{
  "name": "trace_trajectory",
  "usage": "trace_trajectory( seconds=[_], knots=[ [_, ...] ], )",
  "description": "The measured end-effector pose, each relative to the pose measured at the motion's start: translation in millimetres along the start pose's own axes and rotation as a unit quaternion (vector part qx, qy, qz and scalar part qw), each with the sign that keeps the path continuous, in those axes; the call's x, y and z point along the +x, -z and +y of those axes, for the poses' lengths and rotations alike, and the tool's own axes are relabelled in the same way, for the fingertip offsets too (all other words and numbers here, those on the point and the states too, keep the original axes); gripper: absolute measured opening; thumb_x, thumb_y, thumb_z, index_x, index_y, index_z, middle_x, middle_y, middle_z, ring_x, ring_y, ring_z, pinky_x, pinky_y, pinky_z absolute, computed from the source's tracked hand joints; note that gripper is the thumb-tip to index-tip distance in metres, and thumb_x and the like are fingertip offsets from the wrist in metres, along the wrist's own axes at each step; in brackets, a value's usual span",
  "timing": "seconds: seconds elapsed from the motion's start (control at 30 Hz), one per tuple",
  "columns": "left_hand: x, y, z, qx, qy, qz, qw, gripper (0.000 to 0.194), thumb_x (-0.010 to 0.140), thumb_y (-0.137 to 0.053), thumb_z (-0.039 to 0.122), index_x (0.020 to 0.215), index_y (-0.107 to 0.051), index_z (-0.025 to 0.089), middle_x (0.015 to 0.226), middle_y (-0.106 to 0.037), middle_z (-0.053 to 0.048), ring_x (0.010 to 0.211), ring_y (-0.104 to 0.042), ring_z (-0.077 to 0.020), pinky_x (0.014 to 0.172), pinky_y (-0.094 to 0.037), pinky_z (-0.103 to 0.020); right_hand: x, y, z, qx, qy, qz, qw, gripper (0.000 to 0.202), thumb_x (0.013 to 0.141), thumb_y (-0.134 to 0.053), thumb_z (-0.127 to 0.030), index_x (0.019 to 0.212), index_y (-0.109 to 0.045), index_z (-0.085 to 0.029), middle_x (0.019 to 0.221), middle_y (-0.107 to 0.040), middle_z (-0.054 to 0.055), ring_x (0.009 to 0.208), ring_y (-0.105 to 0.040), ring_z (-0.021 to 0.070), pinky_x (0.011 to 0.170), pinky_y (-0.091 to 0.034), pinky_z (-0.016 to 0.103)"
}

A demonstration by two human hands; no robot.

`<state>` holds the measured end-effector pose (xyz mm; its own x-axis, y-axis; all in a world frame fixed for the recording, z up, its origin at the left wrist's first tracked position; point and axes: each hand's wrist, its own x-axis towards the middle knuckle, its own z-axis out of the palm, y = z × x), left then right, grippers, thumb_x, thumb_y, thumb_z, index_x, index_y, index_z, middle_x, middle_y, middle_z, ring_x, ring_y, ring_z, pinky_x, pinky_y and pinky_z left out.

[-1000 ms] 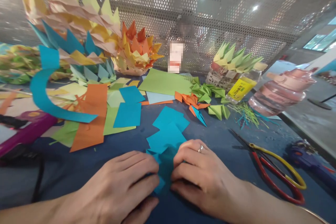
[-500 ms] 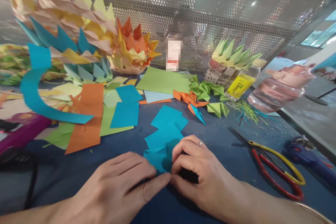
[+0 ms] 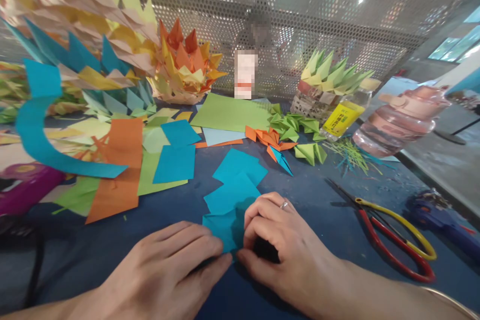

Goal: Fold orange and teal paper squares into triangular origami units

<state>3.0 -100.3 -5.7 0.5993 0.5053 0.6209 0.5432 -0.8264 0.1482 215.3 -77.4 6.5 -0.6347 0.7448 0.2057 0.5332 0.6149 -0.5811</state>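
Between my hands a piece of blue paper [image 3: 229, 230] lies on the dark blue tabletop, with a crease or flap along its far edge. My left hand [image 3: 168, 265] is closed at its near left corner, thumb and fingers on the paper. On the right side, my right hand [image 3: 287, 242], wearing a ring, pinches the paper with curled fingers and thumb. The fingertips partly cover its near edge. Just beyond it, overlapping blue paper pieces [image 3: 237, 166] lie flat.
Scissors [image 3: 390, 235] and a blue glue gun [image 3: 442, 222] lie right. A pink bottle [image 3: 397, 122] and a yellow-labelled bottle [image 3: 343, 117] stand behind them. Orange paper [image 3: 120, 170] and a purple glue gun [image 3: 32, 185] are left. Folded-paper models [image 3: 187, 62] line the back.
My left thumb has drawn back from my right fingertips, leaving a small gap. The paper's raised near flap now looks flatter. The view has shifted slightly.
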Motion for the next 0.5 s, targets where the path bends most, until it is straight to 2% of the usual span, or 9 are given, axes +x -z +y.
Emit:
trace_trajectory(
  seconds=[0.1, 0.2, 0.3, 0.5],
  knots=[
    [-1.0, 0.8, 0.5, 0.004, -0.001, -0.014, 1.000, 0.035, 0.098, -0.040, 0.010, 0.088, -0.071, 0.021, 0.076, -0.068, 0.001, 0.070, -0.065, -0.0120, 0.066, -0.053, -0.023, 0.4, -0.4, -0.3, -0.007, -0.008, -0.007, 1.000, 0.016, 0.084, -0.069, -0.019, 0.075, -0.056, -0.018, 0.086, -0.058, 0.000, 0.091, -0.050, 0.0180, 0.081, -0.037, 0.035],
    [-3.4, -0.3, 1.3, 0.025, -0.012, -0.017, 0.999, 0.024, 0.098, -0.047, 0.024, 0.097, -0.070, 0.022, 0.087, -0.070, -0.003, 0.081, -0.067, -0.0151, 0.079, -0.057, -0.026, 1.6, 1.3, -1.2, -0.008, -0.020, -0.009, 1.000, 0.019, 0.081, -0.072, -0.016, 0.080, -0.054, -0.018, 0.089, -0.058, 0.000, 0.095, -0.050, 0.0191, 0.084, -0.037, 0.035],
    [-7.1, -3.0, 2.8, 0.039, -0.019, -0.015, 0.999, 0.024, 0.096, -0.052, 0.036, 0.102, -0.070, 0.021, 0.096, -0.071, -0.006, 0.092, -0.067, -0.0193, 0.088, -0.057, -0.032, 2.4, 4.2, -2.4, -0.014, -0.044, -0.007, 0.999, 0.025, 0.077, -0.075, -0.013, 0.087, -0.053, -0.019, 0.099, -0.059, 0.002, 0.100, -0.048, 0.0211, 0.087, -0.038, 0.037],
    [-19.5, -7.2, 7.8, 0.040, -0.019, 0.006, 0.999, 0.023, 0.094, -0.057, 0.036, 0.097, -0.072, 0.019, 0.100, -0.073, -0.007, 0.099, -0.068, -0.0209, 0.095, -0.055, -0.035, 2.1, 8.2, 0.6, -0.026, -0.061, -0.025, 0.998, 0.031, 0.077, -0.076, -0.018, 0.097, -0.053, -0.021, 0.109, -0.059, 0.003, 0.108, -0.047, 0.0247, 0.092, -0.039, 0.043]
  ],
)
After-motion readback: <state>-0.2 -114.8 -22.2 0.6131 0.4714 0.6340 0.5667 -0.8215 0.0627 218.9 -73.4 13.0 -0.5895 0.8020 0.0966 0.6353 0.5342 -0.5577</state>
